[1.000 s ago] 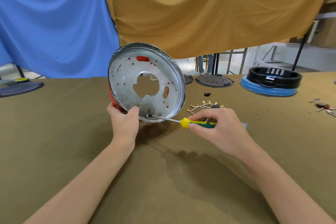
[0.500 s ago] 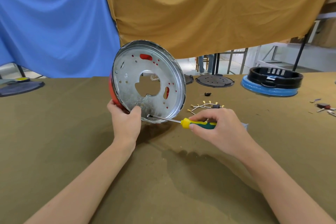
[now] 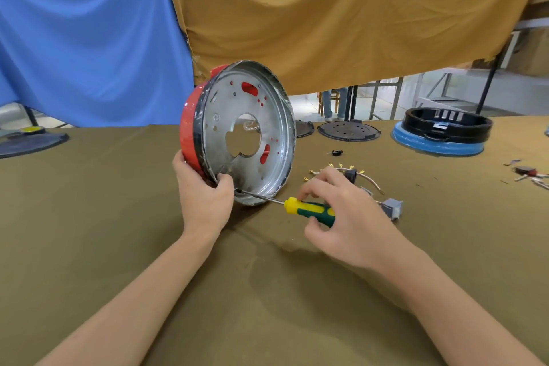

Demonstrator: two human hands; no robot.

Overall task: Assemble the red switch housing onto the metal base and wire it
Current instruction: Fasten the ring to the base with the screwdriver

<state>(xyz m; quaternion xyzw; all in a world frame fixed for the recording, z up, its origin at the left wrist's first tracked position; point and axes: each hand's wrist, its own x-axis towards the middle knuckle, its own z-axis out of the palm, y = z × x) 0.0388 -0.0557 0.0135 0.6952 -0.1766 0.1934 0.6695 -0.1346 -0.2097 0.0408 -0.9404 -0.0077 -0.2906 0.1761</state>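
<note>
The round metal base (image 3: 219,140) stands on edge on the table, its hollow side turned to the right, with the red housing (image 3: 187,131) behind its left rim. My left hand (image 3: 203,193) grips the lower left edge of both, thumb on the metal rim. My right hand (image 3: 344,217) holds a yellow-and-green screwdriver (image 3: 309,209) by the handle. Its shaft runs left and its tip meets the base's lower rim beside my left thumb. A wire harness (image 3: 368,178) with brass terminals and a grey connector (image 3: 392,208) lies just behind my right hand.
A black ring on a blue disc (image 3: 439,134) sits at the back right, and dark round plates (image 3: 347,130) lie behind the base. Small parts (image 3: 528,172) lie at the far right edge. A dark plate (image 3: 29,142) rests at the far left. Olive cloth (image 3: 89,217) covers the table.
The base with the red housing has turned clockwise, so more of the red side now shows at the left. My right hand's fingers have shifted on the screwdriver handle.
</note>
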